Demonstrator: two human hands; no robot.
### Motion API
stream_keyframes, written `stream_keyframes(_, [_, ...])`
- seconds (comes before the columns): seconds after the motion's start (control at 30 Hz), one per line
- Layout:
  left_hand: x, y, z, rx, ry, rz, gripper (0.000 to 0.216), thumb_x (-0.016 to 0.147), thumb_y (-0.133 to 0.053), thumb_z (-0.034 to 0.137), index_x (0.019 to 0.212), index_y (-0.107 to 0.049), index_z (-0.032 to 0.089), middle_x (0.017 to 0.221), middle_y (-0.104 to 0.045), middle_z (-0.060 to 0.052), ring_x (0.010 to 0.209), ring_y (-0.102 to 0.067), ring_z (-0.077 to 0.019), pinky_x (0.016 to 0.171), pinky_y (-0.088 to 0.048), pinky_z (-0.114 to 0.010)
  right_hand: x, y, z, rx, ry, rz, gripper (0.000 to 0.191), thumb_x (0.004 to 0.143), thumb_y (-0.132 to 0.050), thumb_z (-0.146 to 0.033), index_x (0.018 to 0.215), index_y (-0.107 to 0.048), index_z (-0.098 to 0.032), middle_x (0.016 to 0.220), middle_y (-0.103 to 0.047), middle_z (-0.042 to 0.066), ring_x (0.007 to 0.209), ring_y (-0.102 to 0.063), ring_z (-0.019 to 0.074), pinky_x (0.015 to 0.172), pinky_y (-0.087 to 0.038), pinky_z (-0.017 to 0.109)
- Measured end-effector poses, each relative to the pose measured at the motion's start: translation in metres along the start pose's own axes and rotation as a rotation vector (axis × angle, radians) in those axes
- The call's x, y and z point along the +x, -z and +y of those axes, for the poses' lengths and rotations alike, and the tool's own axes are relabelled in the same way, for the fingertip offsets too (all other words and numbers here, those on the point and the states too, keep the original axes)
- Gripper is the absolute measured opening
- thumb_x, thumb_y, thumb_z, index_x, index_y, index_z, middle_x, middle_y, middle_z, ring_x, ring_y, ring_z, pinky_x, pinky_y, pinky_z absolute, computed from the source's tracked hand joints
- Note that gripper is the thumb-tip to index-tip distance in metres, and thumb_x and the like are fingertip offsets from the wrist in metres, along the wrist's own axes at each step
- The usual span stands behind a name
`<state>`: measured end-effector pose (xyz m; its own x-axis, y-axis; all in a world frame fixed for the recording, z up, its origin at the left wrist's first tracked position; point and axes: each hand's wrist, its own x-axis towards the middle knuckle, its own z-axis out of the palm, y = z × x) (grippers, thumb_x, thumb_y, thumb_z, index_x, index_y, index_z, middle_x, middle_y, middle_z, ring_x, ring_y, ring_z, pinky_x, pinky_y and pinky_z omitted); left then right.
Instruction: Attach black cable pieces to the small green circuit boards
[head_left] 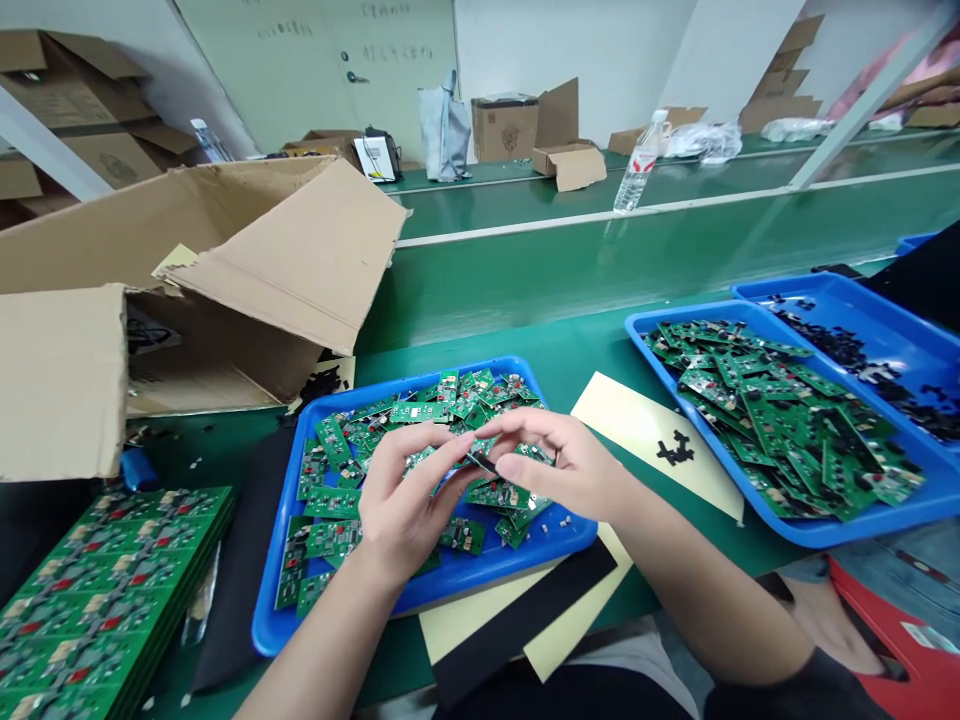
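My left hand (405, 500) and my right hand (551, 465) meet over a blue tray (270, 620) filled with several small green circuit boards (352, 440). Both hands pinch one small green circuit board (480, 462) between their fingertips, held just above the pile. The left fingers curl round its left end, the right thumb and forefinger press its right end.
A second blue tray (825, 530) of green boards sits at right, with a third blue tray (900, 340) of black parts behind it. An open cardboard box (247, 260) lies at left. Stacked board panels (97, 600) fill the lower left. A water bottle (637, 165) stands on the conveyor.
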<state>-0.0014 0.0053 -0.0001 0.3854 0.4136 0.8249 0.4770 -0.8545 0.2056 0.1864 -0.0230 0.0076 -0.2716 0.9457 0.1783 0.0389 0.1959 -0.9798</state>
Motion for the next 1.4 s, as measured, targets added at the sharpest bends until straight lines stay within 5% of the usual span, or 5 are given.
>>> stream_keyframes(0.4, [-0.003,-0.001,0.000,0.087,0.010,0.027,0.042,0.079,-0.067,0.011,0.117,-0.059,0.027,0.095,-0.064,-0.004,0.082,-0.065,-0.0177,0.067,-0.057,-0.029,-0.005,-0.010,-0.001,0.249,0.011,-0.032,0.032,0.085,-0.059,-0.025,0.116,-0.055,-0.017,0.066,-0.065,-0.002,0.063,-0.063,0.0118,0.057,-0.049,0.023])
stream_keyframes(0.8, [-0.004,-0.002,0.003,0.008,0.052,-0.004,0.030,0.083,-0.065,0.022,0.113,-0.059,0.023,0.091,-0.063,-0.004,0.082,-0.064,-0.0167,0.069,-0.056,-0.028,0.004,-0.012,0.007,0.557,-0.172,-0.121,0.028,0.082,-0.062,-0.019,0.109,-0.057,-0.015,0.058,-0.063,-0.006,0.049,-0.059,0.0078,0.054,-0.052,0.022])
stream_keyframes(1.13, [-0.005,-0.003,0.002,-0.105,0.143,-0.120,0.032,0.085,-0.062,0.023,0.116,-0.056,0.022,0.093,-0.064,-0.005,0.084,-0.063,-0.0161,0.072,-0.055,-0.028,0.003,-0.013,0.008,0.264,-0.102,0.041,0.016,0.078,-0.062,-0.018,0.094,-0.062,-0.016,0.060,-0.061,-0.005,0.052,-0.059,0.0082,0.052,-0.049,0.020])
stream_keyframes(1.4, [-0.004,-0.005,0.007,-0.217,0.213,-0.230,0.038,0.087,-0.055,0.017,0.125,-0.052,0.022,0.105,-0.069,-0.005,0.091,-0.066,-0.0154,0.079,-0.056,-0.026,0.002,-0.016,0.006,-0.190,0.151,0.199,0.005,0.083,-0.056,-0.019,0.080,-0.060,-0.018,0.072,-0.065,0.000,0.065,-0.061,0.0113,0.058,-0.048,0.021])
